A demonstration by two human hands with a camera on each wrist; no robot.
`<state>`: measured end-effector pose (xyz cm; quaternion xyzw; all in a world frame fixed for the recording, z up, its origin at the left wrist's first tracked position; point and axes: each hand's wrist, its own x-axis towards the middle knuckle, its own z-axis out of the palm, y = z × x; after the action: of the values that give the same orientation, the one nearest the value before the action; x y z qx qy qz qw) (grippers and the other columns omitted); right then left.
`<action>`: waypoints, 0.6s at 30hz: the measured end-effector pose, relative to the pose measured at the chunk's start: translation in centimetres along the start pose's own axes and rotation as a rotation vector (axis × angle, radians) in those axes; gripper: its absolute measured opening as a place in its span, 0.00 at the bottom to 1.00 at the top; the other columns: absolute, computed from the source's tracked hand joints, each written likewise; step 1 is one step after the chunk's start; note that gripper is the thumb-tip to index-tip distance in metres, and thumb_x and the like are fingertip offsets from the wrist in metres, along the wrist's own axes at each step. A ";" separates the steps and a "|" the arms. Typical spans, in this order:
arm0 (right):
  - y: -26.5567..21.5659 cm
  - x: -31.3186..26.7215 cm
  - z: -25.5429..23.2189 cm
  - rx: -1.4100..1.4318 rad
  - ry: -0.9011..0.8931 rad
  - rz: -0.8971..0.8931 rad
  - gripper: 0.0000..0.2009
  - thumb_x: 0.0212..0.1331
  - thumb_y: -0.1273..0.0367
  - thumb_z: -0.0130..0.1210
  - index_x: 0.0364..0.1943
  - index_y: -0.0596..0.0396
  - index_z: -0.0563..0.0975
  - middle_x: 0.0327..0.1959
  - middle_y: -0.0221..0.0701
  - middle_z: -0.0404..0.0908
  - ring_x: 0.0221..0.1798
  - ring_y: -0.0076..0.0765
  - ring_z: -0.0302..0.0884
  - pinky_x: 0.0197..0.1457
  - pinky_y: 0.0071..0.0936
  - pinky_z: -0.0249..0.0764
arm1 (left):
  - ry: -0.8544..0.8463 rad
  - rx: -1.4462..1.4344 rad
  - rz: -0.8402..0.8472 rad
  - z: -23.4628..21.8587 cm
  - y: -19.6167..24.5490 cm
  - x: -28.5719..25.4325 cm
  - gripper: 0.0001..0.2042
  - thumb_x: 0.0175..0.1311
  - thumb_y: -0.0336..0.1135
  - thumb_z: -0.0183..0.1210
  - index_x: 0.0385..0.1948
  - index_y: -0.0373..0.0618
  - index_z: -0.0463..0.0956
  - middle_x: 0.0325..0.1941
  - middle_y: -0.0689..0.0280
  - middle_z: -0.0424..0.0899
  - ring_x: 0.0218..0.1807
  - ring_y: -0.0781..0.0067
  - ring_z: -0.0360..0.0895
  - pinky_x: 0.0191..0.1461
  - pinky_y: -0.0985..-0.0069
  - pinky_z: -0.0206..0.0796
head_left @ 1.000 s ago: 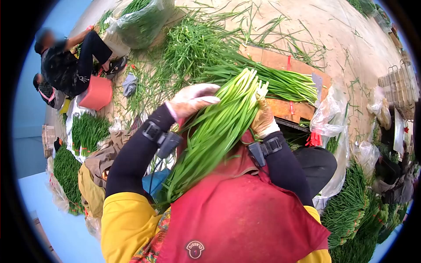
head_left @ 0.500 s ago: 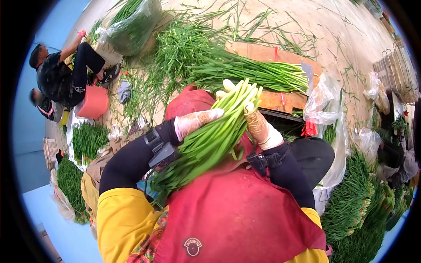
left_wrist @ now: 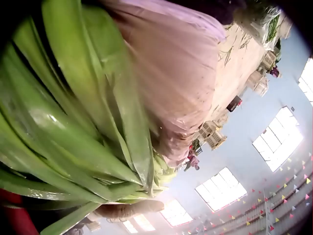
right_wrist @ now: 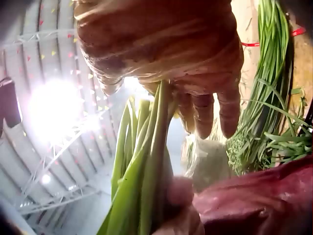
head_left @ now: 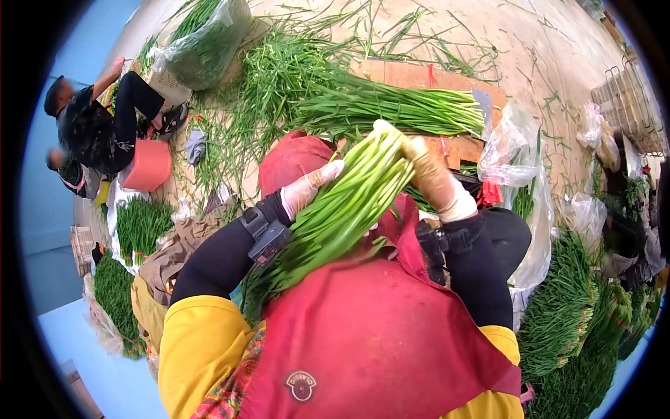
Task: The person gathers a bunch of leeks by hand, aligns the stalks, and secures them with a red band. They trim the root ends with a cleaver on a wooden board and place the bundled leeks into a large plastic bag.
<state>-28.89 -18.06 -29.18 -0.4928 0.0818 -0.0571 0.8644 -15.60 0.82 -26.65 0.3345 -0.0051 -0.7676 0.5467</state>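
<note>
A loose bunch of garlic chives (head_left: 349, 209) slants across my lap, pale stem ends up and green leaves trailing down to the left. My left hand (head_left: 312, 188), in a thin glove, grips the bunch around its middle with the thumb along the near side. In the left wrist view broad leaves (left_wrist: 63, 122) cover much of that hand. My gloved right hand (head_left: 436, 174) presses against the stem ends from the right. The right wrist view has its fingers (right_wrist: 203, 112) fairly straight, reaching down beside the stems (right_wrist: 151, 147).
Ahead, another bunch of chives (head_left: 426, 112) lies on a brown board (head_left: 391, 70) with red ties. Loose greens (head_left: 279, 84) are heaped to its left. A plastic bag (head_left: 513, 150) hangs at the board's right end. Someone sits on a red bucket (head_left: 150, 164) at the far left.
The left hand has moved from loosely touching the leaves to gripping the bunch. The right hand has shifted from holding the stems to pressing over their ends, which now stand closer together.
</note>
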 end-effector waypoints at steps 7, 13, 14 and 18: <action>-1.2 -3.1 -1.6 -0.177 0.239 -0.198 0.30 0.61 0.55 0.52 0.65 0.53 0.61 0.59 0.36 0.68 0.59 0.30 0.66 0.61 0.28 0.63 | -0.004 0.029 0.053 -0.5 -0.2 0.3 0.33 0.61 0.58 0.51 0.63 0.45 0.61 0.61 0.55 0.70 0.57 0.54 0.71 0.61 0.54 0.63; -0.6 -3.6 0.7 -0.287 0.147 0.013 0.25 0.53 0.68 0.58 0.57 0.58 0.68 0.50 0.31 0.76 0.52 0.26 0.71 0.56 0.25 0.67 | 0.022 0.002 0.043 -0.4 -0.3 0.6 0.32 0.62 0.57 0.51 0.63 0.46 0.60 0.62 0.57 0.68 0.58 0.57 0.70 0.62 0.56 0.62; -0.2 -3.5 0.8 -0.284 0.146 0.016 0.25 0.53 0.68 0.58 0.57 0.58 0.68 0.50 0.31 0.76 0.52 0.26 0.71 0.56 0.25 0.67 | 0.026 0.000 0.043 -0.3 -0.4 0.5 0.32 0.62 0.57 0.51 0.63 0.46 0.60 0.62 0.57 0.68 0.58 0.57 0.70 0.62 0.56 0.62; 0.6 -3.3 1.3 -0.065 0.232 0.001 0.24 0.52 0.74 0.57 0.56 0.62 0.69 0.50 0.32 0.76 0.50 0.29 0.73 0.56 0.25 0.68 | -0.050 0.041 0.028 -1.6 -0.3 -0.1 0.31 0.60 0.50 0.55 0.62 0.42 0.61 0.60 0.57 0.71 0.57 0.63 0.72 0.62 0.65 0.63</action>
<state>-31.83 -16.10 -28.75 -0.5107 0.1836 -0.1106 0.8326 -14.99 1.60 -27.90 0.3262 -0.0389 -0.7678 0.5501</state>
